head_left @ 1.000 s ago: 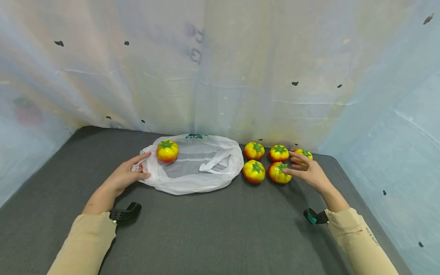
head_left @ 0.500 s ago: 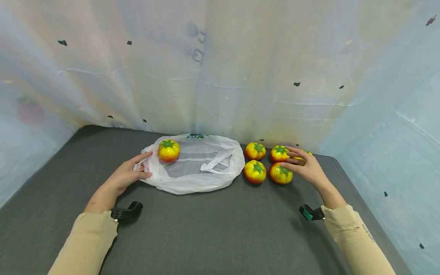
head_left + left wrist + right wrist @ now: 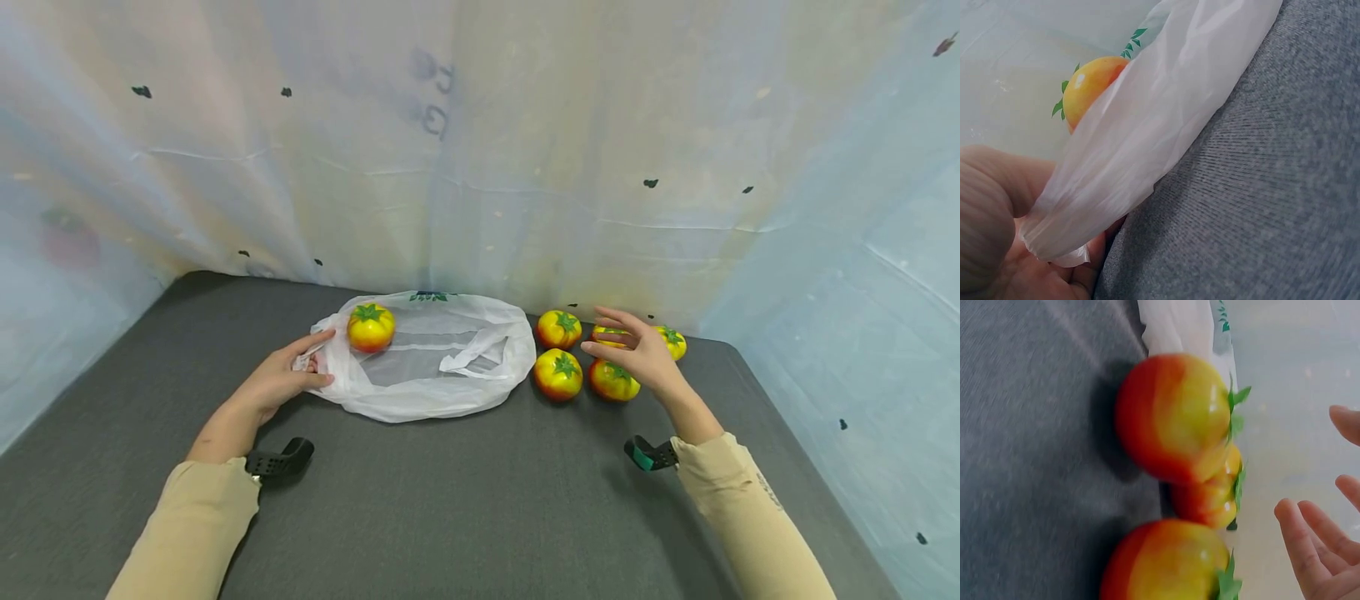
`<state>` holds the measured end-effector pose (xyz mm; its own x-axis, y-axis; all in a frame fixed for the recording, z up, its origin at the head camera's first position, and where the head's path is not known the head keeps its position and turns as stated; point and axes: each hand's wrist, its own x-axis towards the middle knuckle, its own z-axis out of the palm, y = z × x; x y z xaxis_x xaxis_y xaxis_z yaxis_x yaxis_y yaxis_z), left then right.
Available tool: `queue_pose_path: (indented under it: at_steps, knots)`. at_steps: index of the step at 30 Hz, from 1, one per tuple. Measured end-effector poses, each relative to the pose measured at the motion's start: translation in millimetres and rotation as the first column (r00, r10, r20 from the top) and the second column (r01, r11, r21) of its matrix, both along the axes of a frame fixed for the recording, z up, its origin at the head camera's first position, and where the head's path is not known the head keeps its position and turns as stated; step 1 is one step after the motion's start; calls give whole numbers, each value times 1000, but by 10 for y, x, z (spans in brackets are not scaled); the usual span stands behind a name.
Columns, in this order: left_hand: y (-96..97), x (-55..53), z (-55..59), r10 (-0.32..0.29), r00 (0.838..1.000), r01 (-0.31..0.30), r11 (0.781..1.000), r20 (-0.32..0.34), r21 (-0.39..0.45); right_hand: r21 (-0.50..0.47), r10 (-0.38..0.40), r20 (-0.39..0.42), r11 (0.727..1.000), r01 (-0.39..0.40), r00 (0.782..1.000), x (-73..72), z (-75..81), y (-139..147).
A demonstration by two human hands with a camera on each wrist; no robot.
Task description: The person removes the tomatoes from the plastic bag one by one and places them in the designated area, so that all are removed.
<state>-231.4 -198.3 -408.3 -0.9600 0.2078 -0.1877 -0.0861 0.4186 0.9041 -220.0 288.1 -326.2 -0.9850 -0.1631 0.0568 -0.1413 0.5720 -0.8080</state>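
My left hand (image 3: 279,379) grips the gathered left end of a white plastic bag (image 3: 412,407), which lies wide open on its back. Inside its left end sits one red-and-yellow tomato (image 3: 371,327) with green leaves; the bag's wall (image 3: 1129,137) covers part of it in the left wrist view. My right hand (image 3: 641,354), fingers spread and holding nothing, hovers above several similar tomatoes right of the bag. It partly hides the back middle tomato (image 3: 609,332). Nearest the bag are a back tomato (image 3: 559,329) and a front tomato (image 3: 558,375).
A front right tomato (image 3: 613,382) and a back right tomato (image 3: 672,342) lie by my right hand. Behind the dark grey table (image 3: 465,500) hangs a pale plastic sheet (image 3: 510,167), close to the back tomatoes. A bluish sheet (image 3: 847,333) flanks the right side.
My right hand has moved left and slightly up over the tomatoes, uncovering the back right one. My left hand keeps its grip on the bag.
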Motion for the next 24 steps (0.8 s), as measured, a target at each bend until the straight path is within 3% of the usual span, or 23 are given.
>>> queue_pose_path:
  at_steps: [10, 16, 24]
  knots:
    - [-1, -2, -9, 3, 1000, -3, 1000, 9, 4, -47, 38, -27, 998, -39, 999, -64, -20, -232]
    - [0, -12, -16, 9, 1000, -9, 1000, 10, 3, -123, 72, -39, 989, -77, 997, -89, -29, -372]
    - [3, -6, -11, 18, 1000, -18, 1000, 17, -5, -177, 84, -16, 981, -85, 996, -134, -55, -590]
